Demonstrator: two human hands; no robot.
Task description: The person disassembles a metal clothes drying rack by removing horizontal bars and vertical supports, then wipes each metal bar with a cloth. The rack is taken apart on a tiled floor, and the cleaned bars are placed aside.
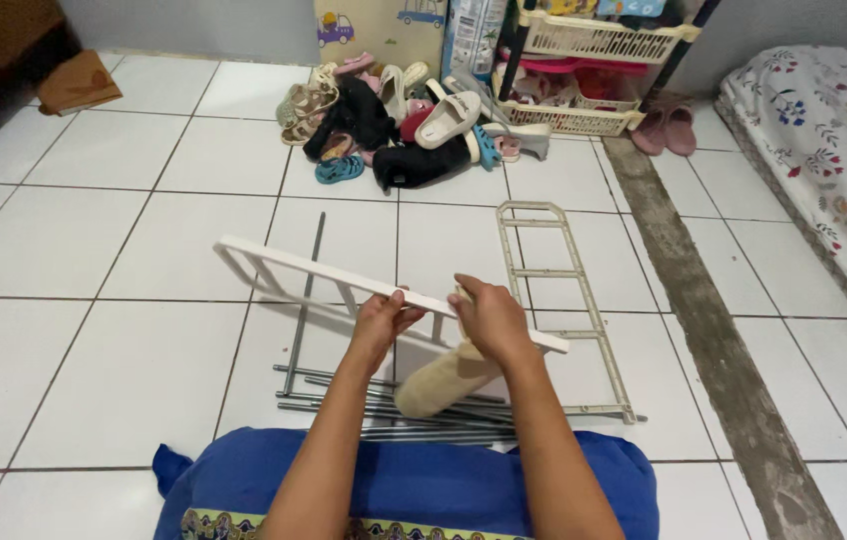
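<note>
I see a white frame (344, 278) held up over the floor. The left hand (379, 322) pinches its long bar with curled fingers. At 3 o'clock of it, the right hand (489, 318) presses a tan cloth (441, 380) on the same bar, fingers closed around it. I think the frame is partly wiped. Rods (394, 405) at 6 o'clock and 1 more frame (564, 300) at 3 o'clock lie untouched.

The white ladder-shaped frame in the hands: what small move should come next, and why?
Probably slide the beige cloth a little farther along the top rail of the white frame. The right hand presses the cloth against that rail near its right end, while the left hand steadies the rail beside it; most of the rail, to the left, lies beyond the cloth.
</note>
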